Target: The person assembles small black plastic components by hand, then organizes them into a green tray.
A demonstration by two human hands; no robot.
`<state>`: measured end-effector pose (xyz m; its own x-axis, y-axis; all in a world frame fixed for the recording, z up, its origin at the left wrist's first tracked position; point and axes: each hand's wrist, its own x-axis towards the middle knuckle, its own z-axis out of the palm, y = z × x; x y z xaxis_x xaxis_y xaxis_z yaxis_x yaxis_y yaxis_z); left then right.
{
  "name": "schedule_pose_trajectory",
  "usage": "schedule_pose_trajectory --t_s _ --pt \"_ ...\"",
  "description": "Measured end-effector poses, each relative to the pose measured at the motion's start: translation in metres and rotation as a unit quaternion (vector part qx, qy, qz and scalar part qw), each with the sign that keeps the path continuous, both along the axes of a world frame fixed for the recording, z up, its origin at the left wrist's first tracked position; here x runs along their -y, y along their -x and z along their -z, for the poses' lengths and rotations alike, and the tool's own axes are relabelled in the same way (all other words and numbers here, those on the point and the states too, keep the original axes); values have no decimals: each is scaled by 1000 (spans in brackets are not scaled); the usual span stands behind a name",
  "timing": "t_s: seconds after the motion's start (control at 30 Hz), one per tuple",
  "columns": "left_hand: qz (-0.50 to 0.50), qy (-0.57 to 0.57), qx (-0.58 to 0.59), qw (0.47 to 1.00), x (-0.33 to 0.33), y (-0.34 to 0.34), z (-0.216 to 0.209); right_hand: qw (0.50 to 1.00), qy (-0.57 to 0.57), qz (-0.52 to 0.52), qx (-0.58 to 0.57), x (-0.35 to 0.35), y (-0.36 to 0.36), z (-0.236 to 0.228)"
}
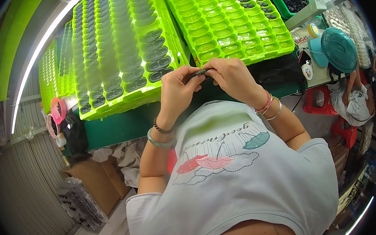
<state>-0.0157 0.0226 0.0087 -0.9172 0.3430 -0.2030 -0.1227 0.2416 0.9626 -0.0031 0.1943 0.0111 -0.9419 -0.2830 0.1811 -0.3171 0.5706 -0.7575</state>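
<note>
A small dark, thin, elongated piece (198,73) is held between my two hands, just off the near edge of the trays. My left hand (180,83) pinches one end of it between thumb and fingers. The other end is gripped by the fingers of my right hand (232,76). Fingers cover much of the piece, so its exact kind does not show. Beyond my left hand lies a bright green moulded tray (124,97) with rows of dark oval double-ringed parts (159,63). A second green tray (218,53) lies beyond my right hand, with dark parts in its far and right pockets.
The trays rest on a dark green table (114,131). To the right are a teal round fan (339,49), a green bin of black pieces (291,3) and red stools (317,101). Pink round items (58,110) sit at the left edge; a cardboard box (96,180) is below.
</note>
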Motion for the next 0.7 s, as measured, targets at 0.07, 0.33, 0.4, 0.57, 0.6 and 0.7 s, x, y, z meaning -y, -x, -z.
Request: schedule_pose_trajectory --t_s 0.07,0.33,0.4,0.57,0.6,0.7 --pt "-28 -23 -22 999 -2 0 6 1000 16 -3 -11 0 5 3" --pt "-15 17 -62 998 10 8 -11 934 247 10 257 -1 16 -14" --pt "3 96 -115 989 11 7 -12 948 233 30 213 1 14 -6" --pt "-3 150 -194 969 7 4 -11 984 136 66 99 9 5 -8" --pt "-4 151 -193 969 6 3 -11 987 125 70 75 9 5 -10" --pt "-36 114 -192 974 -2 3 -7 978 180 86 57 10 11 -5"
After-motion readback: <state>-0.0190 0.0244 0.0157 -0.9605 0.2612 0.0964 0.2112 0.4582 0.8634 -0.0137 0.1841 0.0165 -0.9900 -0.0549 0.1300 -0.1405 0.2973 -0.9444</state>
